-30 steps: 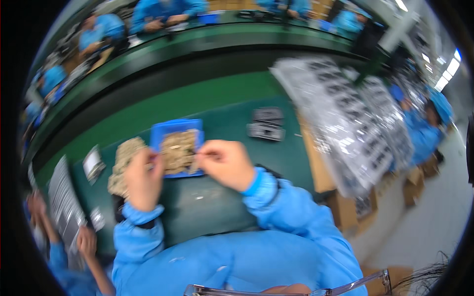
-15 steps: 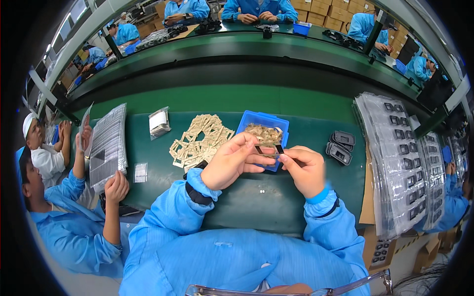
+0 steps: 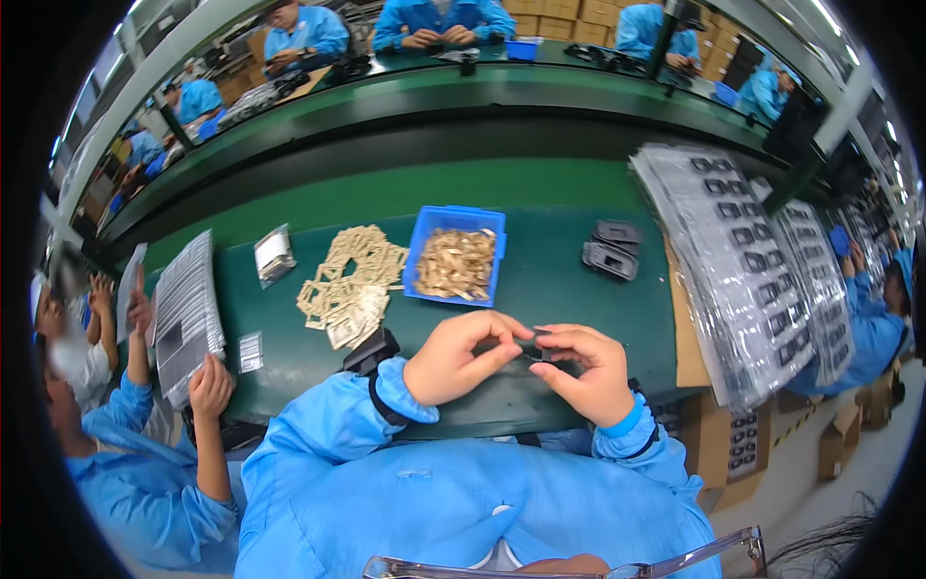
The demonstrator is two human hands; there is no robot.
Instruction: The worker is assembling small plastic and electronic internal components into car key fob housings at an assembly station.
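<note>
Right hand (image 3: 586, 374) has its grip pinching a small dark piece (image 3: 541, 354), held above the green surface (image 3: 555, 275), body side of the blue bin (image 3: 417, 253). Left hand (image 3: 467, 357) is right at the piece's left end, can't tell if that grip's actually pinching. Pale frames (image 3: 349, 280) are heaped left of the bin.

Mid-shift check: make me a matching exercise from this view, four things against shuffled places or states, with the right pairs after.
Things
1. Blue bin
2. Pale frames
3. Dark casings
4. Small dark piece

Places or states
A. Between the left hand and right hand
B. On the table, between the bin and the clear trays
C. Filled with tan pieces
D. Heaped left of the bin

Pairs: 1-C, 2-D, 3-B, 4-A
</note>
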